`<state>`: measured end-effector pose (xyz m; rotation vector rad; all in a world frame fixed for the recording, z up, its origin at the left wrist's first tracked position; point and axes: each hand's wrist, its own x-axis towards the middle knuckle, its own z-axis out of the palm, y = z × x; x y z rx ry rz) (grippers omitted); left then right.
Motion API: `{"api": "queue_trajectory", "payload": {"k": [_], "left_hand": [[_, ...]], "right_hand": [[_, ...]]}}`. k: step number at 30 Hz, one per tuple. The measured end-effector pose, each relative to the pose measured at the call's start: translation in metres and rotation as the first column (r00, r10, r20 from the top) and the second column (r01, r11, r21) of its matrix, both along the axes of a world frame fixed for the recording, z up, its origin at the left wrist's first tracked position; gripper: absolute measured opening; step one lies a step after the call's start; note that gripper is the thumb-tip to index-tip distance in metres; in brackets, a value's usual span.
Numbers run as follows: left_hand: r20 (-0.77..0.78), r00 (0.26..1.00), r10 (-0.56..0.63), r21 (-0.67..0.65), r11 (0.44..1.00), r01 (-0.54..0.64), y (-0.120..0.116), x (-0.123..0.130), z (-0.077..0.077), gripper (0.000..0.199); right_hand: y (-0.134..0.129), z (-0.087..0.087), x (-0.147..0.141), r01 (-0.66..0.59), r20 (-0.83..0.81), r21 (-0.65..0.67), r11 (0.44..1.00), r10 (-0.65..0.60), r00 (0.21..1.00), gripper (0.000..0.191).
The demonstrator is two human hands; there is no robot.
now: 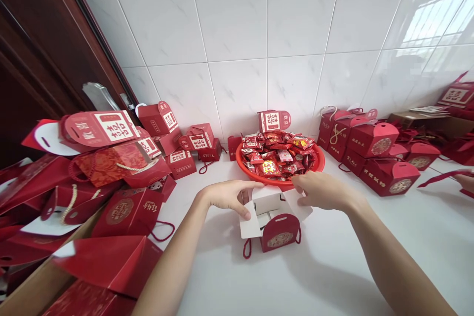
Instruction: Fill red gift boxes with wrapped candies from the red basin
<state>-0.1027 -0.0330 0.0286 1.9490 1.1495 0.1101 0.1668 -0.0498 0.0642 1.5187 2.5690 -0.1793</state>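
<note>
A small red candy box with a white inside stands on the table in front of me, its top and side flaps spread apart. At its left side flap is my left hand, thumb on the flap and fingers reaching behind it. My right hand is curled at the right flap, with its thumb against the white card; its fingertips are partly hidden. Red cord loops hang at both sides of the box. Just behind it, an orange-red plastic basket holds many red-wrapped candies.
Many red gift boxes are piled at the left, near a dark wooden door. More boxes stand stacked at the right. Another person's hand shows at the right edge by a red ribbon. A white tiled wall rises behind.
</note>
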Motion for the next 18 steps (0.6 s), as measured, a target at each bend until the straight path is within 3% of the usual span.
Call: {"api": "queue_trajectory", "payload": {"k": [5, 8, 10, 13, 15, 18], "left_hand": [[0.022, 0.999, -0.023, 0.055, 0.998, 0.022, -0.002, -0.003, 0.008, 0.082], [0.123, 0.992, 0.026, 0.146, 0.988, -0.045, -0.001, -0.003, 0.01, 0.065], [0.214, 0.972, 0.095, 0.248, 0.957, -0.148, 0.001, 0.0, 0.008, 0.055], [0.302, 0.938, 0.171, 0.413, 0.863, -0.29, 0.008, 0.01, 0.003, 0.038], [0.286, 0.944, 0.166, 0.493, 0.819, -0.294, 0.016, 0.02, 0.0, 0.029], [0.128, 0.981, 0.146, 0.59, 0.784, -0.194, 0.034, 0.035, -0.004, 0.027]], "right_hand": [[0.019, -0.001, 0.017, 0.044, -0.23, 0.124, 0.991, -0.014, 0.973, 0.015], [0.039, -0.007, 0.023, 0.122, -0.422, 0.204, 0.971, -0.025, 0.906, 0.019], [0.054, -0.016, 0.022, 0.159, -0.55, 0.203, 0.966, -0.022, 0.835, 0.022], [0.076, -0.036, 0.012, 0.099, -0.714, 0.158, 0.982, 0.045, 0.699, 0.023], [0.086, -0.05, 0.004, 0.045, -0.794, 0.135, 0.99, 0.081, 0.602, 0.024], [0.095, -0.065, -0.005, -0.029, -0.903, 0.025, 0.999, 0.035, 0.427, 0.026]]}}
